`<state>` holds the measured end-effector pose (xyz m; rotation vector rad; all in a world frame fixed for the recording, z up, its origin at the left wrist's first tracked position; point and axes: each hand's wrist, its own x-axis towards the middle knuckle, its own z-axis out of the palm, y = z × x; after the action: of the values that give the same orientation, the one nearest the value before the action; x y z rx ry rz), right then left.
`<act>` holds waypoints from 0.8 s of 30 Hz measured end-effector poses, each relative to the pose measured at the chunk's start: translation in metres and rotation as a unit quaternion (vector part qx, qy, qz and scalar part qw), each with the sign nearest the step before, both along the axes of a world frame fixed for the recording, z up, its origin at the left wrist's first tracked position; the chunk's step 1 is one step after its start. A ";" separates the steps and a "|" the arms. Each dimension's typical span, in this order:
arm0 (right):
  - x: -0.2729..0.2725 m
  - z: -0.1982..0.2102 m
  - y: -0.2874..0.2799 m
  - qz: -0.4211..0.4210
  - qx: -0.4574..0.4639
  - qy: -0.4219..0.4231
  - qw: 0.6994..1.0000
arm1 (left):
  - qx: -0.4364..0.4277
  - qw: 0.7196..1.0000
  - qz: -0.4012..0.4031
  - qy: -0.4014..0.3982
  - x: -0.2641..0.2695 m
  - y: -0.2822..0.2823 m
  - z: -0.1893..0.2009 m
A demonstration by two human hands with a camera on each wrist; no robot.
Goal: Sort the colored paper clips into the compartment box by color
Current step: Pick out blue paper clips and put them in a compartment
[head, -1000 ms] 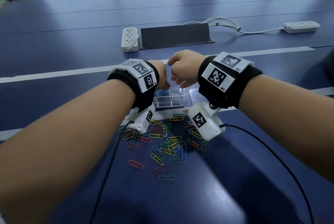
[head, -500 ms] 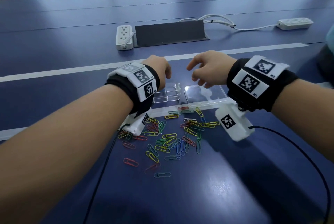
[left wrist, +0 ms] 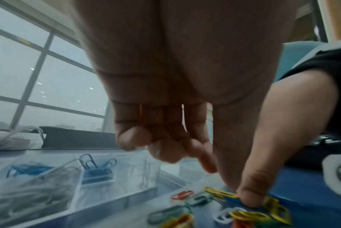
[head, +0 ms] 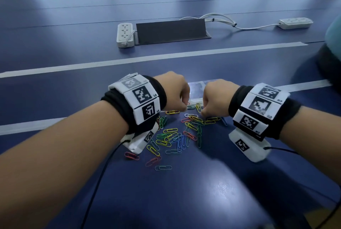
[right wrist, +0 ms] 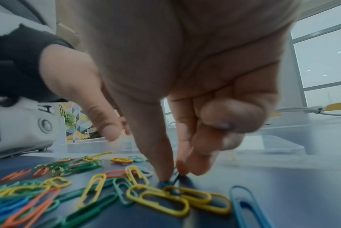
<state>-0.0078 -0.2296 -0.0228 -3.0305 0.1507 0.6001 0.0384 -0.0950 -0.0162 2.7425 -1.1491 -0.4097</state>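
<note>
Dozens of colored paper clips (head: 177, 136) lie scattered on the blue table (head: 184, 191), just in front of the clear compartment box (left wrist: 114, 174), which already holds blue and white ones. My right hand (head: 215, 97) pinches a dark teal clip (right wrist: 170, 181) off the surface, and my left hand (head: 175, 92) is curled with its thumb pressing a yellow clip (left wrist: 222, 192). I figure they're light, thin and slippery and tangle easily, so I'd nip one by its raised loop end.

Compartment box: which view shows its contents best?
Left wrist. The compartment box sits close and unobstructed there, with blue clips in one cell and white clips in another. The head view shows only a sliver of it between the hands; the right wrist view shows a blurred clear edge behind the fingers, contents unreadable.
</note>
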 end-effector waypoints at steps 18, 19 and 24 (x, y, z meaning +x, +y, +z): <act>-0.008 -0.006 -0.001 0.021 0.023 0.009 0.999 | 0.080 0.991 -0.062 0.090 -0.032 0.023 -0.012; -0.009 -0.007 -0.001 0.023 0.026 0.009 0.999 | 0.081 0.991 -0.063 0.088 -0.033 0.023 -0.012; -0.010 -0.001 -0.008 0.033 0.080 -0.005 0.996 | 0.078 0.989 -0.085 0.089 -0.037 0.023 -0.012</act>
<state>-0.0179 -0.2376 -0.0241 -2.8927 0.0016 0.5705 0.0013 -0.0717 -0.0280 2.6746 -1.3594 -0.7806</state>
